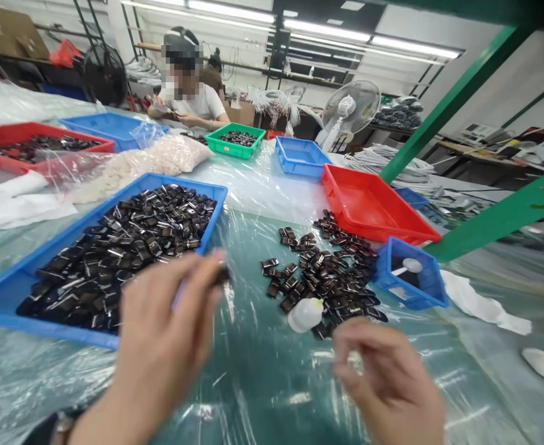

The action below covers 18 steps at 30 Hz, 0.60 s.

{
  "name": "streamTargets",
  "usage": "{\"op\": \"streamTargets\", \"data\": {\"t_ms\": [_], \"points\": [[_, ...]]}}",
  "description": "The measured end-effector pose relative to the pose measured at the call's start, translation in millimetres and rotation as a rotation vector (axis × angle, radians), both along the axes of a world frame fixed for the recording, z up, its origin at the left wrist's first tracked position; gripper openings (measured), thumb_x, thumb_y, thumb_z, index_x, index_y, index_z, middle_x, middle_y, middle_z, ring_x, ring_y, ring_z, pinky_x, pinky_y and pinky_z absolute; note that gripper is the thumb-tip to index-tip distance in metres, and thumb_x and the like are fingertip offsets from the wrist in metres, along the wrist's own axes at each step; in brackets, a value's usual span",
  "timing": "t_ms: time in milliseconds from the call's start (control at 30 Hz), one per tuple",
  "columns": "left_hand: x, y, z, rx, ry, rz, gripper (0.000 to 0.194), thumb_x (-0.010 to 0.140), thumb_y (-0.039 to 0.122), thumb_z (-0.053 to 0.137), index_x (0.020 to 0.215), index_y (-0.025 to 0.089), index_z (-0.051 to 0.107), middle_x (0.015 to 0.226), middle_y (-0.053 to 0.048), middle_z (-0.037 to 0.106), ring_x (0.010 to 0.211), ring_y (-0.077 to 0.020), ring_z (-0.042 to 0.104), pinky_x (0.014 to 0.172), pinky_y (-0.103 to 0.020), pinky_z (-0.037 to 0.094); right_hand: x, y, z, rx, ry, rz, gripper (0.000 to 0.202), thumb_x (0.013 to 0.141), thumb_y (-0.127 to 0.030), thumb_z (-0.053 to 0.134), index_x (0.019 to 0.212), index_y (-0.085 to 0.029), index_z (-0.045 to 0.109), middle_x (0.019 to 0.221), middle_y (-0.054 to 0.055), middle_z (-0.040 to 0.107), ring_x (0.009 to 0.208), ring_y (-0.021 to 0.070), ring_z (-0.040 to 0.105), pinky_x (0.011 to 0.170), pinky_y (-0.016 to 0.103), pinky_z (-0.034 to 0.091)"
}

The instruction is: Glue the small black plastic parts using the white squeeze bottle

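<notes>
My left hand [170, 327] is blurred, its fingertips closed on a small black part [223, 272] by the right edge of a large blue tray [68, 337]. That tray holds a heap of similar black parts [114, 259]. On the right, my right hand [387, 377] has its fingers curled, with a gap between thumb and forefinger and nothing visible in it. Just beyond it a small white bottle [305, 315] with a yellowish tip lies against a loose pile of black parts [332, 278] on the green, plastic-covered table [263, 383].
A red tray [374, 207] and a small blue bin [411, 290] stand behind the pile. Farther back are a blue tray [302, 154], a green tray [236, 148] and a bag of pale pieces [161, 157]. A person [202, 105] sits across the table. Green posts rise at right.
</notes>
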<state>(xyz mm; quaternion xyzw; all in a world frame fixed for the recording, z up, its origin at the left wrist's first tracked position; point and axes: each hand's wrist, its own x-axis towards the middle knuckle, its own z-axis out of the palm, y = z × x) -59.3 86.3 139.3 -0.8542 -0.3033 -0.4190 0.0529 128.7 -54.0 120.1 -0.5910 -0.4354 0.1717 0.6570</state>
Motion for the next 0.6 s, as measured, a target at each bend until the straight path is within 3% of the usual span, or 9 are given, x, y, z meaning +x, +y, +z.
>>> {"op": "streamTargets", "data": {"t_ms": [33,67,133,200,300,367,467,600], "points": [[-2.8,9.7,4.1,0.052,0.049,0.227,0.036,0.095,0.021,0.049,0.128,0.007,0.053,0.123,-0.024,0.056,0.115,-0.0409,0.051,0.094,-0.054,0.039,6.6,-0.7,-2.6,0.051,-0.084,-0.096,0.024,0.080,-0.024,0.074,0.101,-0.030,0.062,0.083,-0.002,0.060,0.071,0.0119,0.056,0.069,0.024,0.048],[-4.3,17.9,6.7,0.067,0.115,0.369,0.043,0.096,0.026,0.047,0.131,0.001,0.049,0.131,-0.029,0.050,0.122,-0.0465,0.045,0.096,-0.059,0.036,13.0,-0.1,-6.6,0.053,-0.134,-0.138,0.035,0.079,-0.022,0.074,0.109,-0.031,0.058,0.095,0.000,0.061,0.077,0.0133,0.058,0.074,0.026,0.049],[-1.9,26.4,6.2,0.056,0.239,0.445,0.050,0.097,0.031,0.045,0.132,-0.005,0.047,0.132,-0.032,0.049,0.125,-0.0482,0.042,0.098,-0.059,0.037,23.0,4.8,-17.7,-0.093,-0.191,-0.130,0.056,0.078,-0.026,0.075,0.126,-0.033,0.046,0.124,0.006,0.056,0.107,0.0203,0.056,0.089,0.035,0.047],[8.0,22.5,-2.1,0.025,0.345,0.342,0.047,0.099,0.028,0.041,0.132,-0.005,0.046,0.131,-0.031,0.051,0.125,-0.0470,0.044,0.098,-0.060,0.038,27.2,12.2,-29.0,-0.261,-0.179,-0.016,0.068,0.080,-0.031,0.071,0.136,-0.033,0.031,0.140,0.008,0.048,0.125,0.0240,0.047,0.101,0.044,0.040],[31.7,3.6,-24.1,0.023,0.444,0.067,0.040,0.098,0.018,0.037,0.127,-0.005,0.052,0.126,-0.030,0.057,0.120,-0.0461,0.050,0.094,-0.061,0.042,26.7,20.1,-37.6,-0.365,-0.146,0.101,0.039,0.086,-0.032,0.062,0.121,-0.029,0.046,0.125,0.007,0.063,0.115,0.0238,0.058,0.095,0.043,0.046],[48.4,-7.1,-39.5,0.016,0.490,-0.058,0.038,0.094,0.007,0.036,0.125,-0.001,0.056,0.124,-0.026,0.061,0.116,-0.0407,0.056,0.091,-0.057,0.047,27.0,20.4,-36.8,-0.374,-0.131,0.115,0.023,0.086,-0.032,0.060,0.108,-0.028,0.054,0.114,0.005,0.068,0.104,0.0223,0.064,0.088,0.038,0.051],[69.0,-10.1,-56.1,-0.027,0.536,-0.188,0.055,0.080,-0.007,0.036,0.132,0.004,0.049,0.132,-0.021,0.057,0.117,-0.0353,0.056,0.091,-0.052,0.050,33.1,15.0,-31.5,-0.353,-0.099,0.093,0.023,0.086,-0.034,0.060,0.107,-0.027,0.055,0.114,0.005,0.069,0.104,0.0216,0.065,0.088,0.036,0.051],[81.8,-0.5,-62.6,-0.114,0.555,-0.311,0.059,0.074,-0.010,0.041,0.129,0.008,0.050,0.129,-0.017,0.059,0.110,-0.0307,0.060,0.088,-0.046,0.053,45.8,6.4,-26.5,-0.333,-0.044,0.055,0.028,0.088,-0.040,0.058,0.111,-0.026,0.053,0.116,0.008,0.068,0.110,0.0235,0.062,0.086,0.035,0.053]]}}
